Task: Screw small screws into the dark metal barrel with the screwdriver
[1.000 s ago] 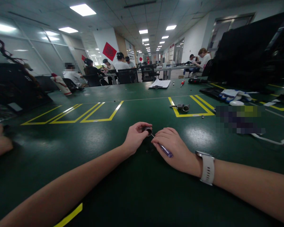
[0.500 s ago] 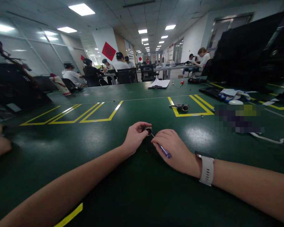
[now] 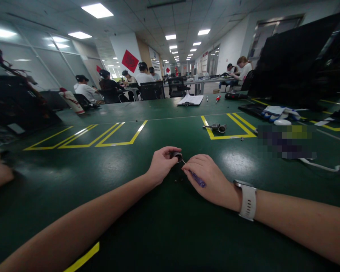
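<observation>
From my head view, my left hand (image 3: 163, 165) pinches a small round metal part (image 3: 177, 155) between thumb and fingers, in front of me near the middle of the table; my grip covers its left side. My right hand (image 3: 208, 181) is closed around a purple-handled screwdriver (image 3: 198, 180), its thin shaft pointing at the part's opening; I cannot tell whether the tip touches. My curled fingers hide much of the tool. Two tiny dark pieces (image 3: 175, 181) lie just below, between my hands.

Farther off, a metal assembly (image 3: 218, 128) lies across a yellow tape outline (image 3: 229, 137), with a small metal piece (image 3: 242, 139) near it. Beyond are a clipboard with paper (image 3: 191, 99) and a red tool (image 3: 218, 99); to the right, a blue-and-white glove (image 3: 280, 113) and a white cable (image 3: 319, 165). Another person's arm (image 3: 0, 175) rests at the left edge.

The tabletop (image 3: 124, 234) is dark green and glossy, reflecting light. Behind it, people sit at desks in a long room under square ceiling lights (image 3: 98, 10); a red diamond (image 3: 130, 61) hangs on a pillar.
</observation>
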A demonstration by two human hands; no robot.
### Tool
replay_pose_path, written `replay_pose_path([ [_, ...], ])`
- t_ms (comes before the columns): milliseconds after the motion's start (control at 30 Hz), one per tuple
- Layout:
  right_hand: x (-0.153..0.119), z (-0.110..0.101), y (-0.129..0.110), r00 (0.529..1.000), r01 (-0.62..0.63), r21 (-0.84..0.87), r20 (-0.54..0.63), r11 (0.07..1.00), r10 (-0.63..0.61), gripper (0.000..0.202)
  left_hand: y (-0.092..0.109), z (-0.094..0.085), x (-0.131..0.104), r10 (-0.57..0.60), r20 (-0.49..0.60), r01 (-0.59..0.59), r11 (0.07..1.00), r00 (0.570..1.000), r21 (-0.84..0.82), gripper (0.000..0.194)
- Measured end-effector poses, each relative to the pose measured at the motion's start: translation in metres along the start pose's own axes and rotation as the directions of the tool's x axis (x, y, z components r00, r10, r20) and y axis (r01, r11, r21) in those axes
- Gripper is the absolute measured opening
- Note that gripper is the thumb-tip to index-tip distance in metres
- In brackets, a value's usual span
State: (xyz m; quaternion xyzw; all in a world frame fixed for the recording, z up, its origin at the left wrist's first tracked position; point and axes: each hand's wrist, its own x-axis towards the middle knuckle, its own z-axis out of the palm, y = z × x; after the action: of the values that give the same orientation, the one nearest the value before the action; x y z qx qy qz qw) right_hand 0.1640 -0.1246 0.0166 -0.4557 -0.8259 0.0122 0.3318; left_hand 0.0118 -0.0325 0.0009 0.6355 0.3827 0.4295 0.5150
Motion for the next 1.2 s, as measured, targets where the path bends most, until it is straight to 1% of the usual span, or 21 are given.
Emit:
replay_pose_path([
  [100,0.000,0.001,0.000,1.000,0.006,-0.005,0.001,1.000,-0.006,0.015,0.001,0.000,0.000,0.009,-0.009,-0.009,1.000,1.000,0.010,0.025],
  [200,0.000,0.002,0.000,1.000,-0.004,-0.001,0.003,1.000,0.004,0.015,0.002,0.001,-0.001,0.015,0.007,-0.015,1.000,1.000,-0.007,0.025],
  [267,0.001,0.002,0.000,1.000,-0.017,0.034,-0.002,0.999,0.017,0.015,0.003,0.001,-0.002,0.016,0.013,-0.015,0.999,1.000,-0.028,0.025],
  [333,0.001,0.000,0.000,0.998,-0.027,0.126,-0.048,0.992,0.033,0.014,0.004,0.001,-0.003,0.013,0.010,-0.012,0.999,1.000,-0.032,0.025],
  [400,0.001,-0.002,0.003,0.990,-0.069,0.292,-0.096,0.954,0.101,0.014,0.003,0.000,-0.002,0.003,0.016,-0.003,1.000,1.000,-0.019,0.025],
  [433,0.002,-0.003,0.004,0.983,-0.111,0.405,-0.091,0.908,0.160,0.017,0.002,-0.001,-0.002,-0.004,0.022,0.004,1.000,1.000,-0.008,0.026],
  [467,0.002,-0.004,0.007,0.971,-0.163,0.522,-0.066,0.837,0.230,0.022,0.001,-0.002,-0.001,-0.013,0.026,0.013,1.000,1.000,0.001,0.026],
  [500,0.003,-0.003,0.009,0.954,-0.228,0.642,-0.004,0.732,0.300,0.029,0.000,-0.003,0.000,-0.023,0.027,0.023,1.000,0.999,0.004,0.025],
  [533,0.004,-0.003,0.012,0.934,-0.266,0.742,0.040,0.616,0.355,0.035,0.000,-0.004,0.000,-0.034,0.027,0.034,0.999,0.999,0.000,0.025],
  [567,0.005,-0.002,0.015,0.909,-0.300,0.812,0.086,0.500,0.407,0.039,0.000,-0.004,0.001,-0.047,0.027,0.047,0.999,0.999,-0.011,0.025],
  [600,0.006,-0.001,0.017,0.888,-0.328,0.853,0.132,0.406,0.441,0.042,0.000,-0.004,0.001,-0.060,0.027,0.061,0.998,0.998,-0.027,0.025],
  [633,0.007,0.000,0.018,0.872,-0.345,0.875,0.165,0.340,0.461,0.042,0.001,-0.004,0.001,-0.074,0.027,0.076,0.996,0.997,-0.052,0.026],
  [667,0.007,0.002,0.019,0.862,-0.359,0.884,0.190,0.301,0.470,0.043,0.002,-0.004,0.001,-0.089,0.024,0.091,0.992,0.996,-0.084,0.027],
  [700,0.008,0.003,0.019,0.861,-0.367,0.886,0.207,0.285,0.465,0.043,0.003,-0.004,0.000,-0.103,0.016,0.104,0.987,0.995,-0.119,0.028],
  [767,0.007,0.004,0.018,0.869,-0.370,0.883,0.218,0.290,0.445,0.042,0.005,-0.003,0.000,-0.128,-0.008,0.124,0.975,0.992,-0.182,0.030],
  [833,0.007,0.005,0.018,0.876,-0.376,0.872,0.224,0.315,0.427,0.043,0.007,-0.002,0.000,-0.143,-0.018,0.135,0.967,0.990,-0.218,0.031],
  [1000,0.007,0.005,0.018,0.879,-0.418,0.813,0.249,0.405,0.407,0.043,0.005,-0.003,0.000,-0.128,0.014,0.128,0.971,0.992,-0.203,0.026],
  [1067,0.009,0.001,0.014,0.868,-0.456,0.756,0.261,0.470,0.422,0.043,0.004,-0.004,0.001,-0.111,0.005,0.111,0.978,0.994,-0.176,0.029],
  [1133,0.010,-0.005,0.007,0.861,-0.493,0.661,0.278,0.565,0.426,0.043,0.003,-0.004,0.001,-0.102,-0.014,0.099,0.984,0.995,-0.146,0.032],
  [1200,0.010,-0.010,0.000,0.874,-0.485,0.559,0.290,0.673,0.389,0.043,0.002,-0.004,0.001,-0.095,-0.021,0.091,0.987,0.995,-0.134,0.033],
])
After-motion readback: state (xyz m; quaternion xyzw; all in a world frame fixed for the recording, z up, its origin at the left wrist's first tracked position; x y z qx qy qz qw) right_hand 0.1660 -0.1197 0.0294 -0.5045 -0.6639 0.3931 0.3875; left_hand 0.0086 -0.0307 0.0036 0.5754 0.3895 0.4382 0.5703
